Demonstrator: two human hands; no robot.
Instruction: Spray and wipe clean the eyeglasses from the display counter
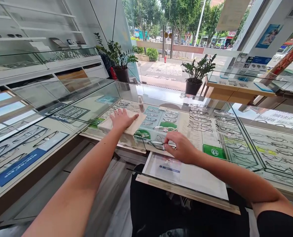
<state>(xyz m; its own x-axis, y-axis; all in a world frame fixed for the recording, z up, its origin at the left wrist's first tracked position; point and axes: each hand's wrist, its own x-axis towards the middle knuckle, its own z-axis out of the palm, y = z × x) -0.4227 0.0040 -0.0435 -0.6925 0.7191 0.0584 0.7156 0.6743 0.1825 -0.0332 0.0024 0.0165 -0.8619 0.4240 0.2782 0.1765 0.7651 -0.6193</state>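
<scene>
Nearby, a small bottle [141, 104] stands beyond the spread left hand [123, 119].

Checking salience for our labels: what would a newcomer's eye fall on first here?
Probably the two bare arms reaching to the glass counter: the left hand spread on a pale sheet, the right hand at the front edge, its fingers curled by a pair of glasses. Next, the open drawer just below the right hand. Then the leafy potted plant at back centre-right, before the bright window.
</scene>
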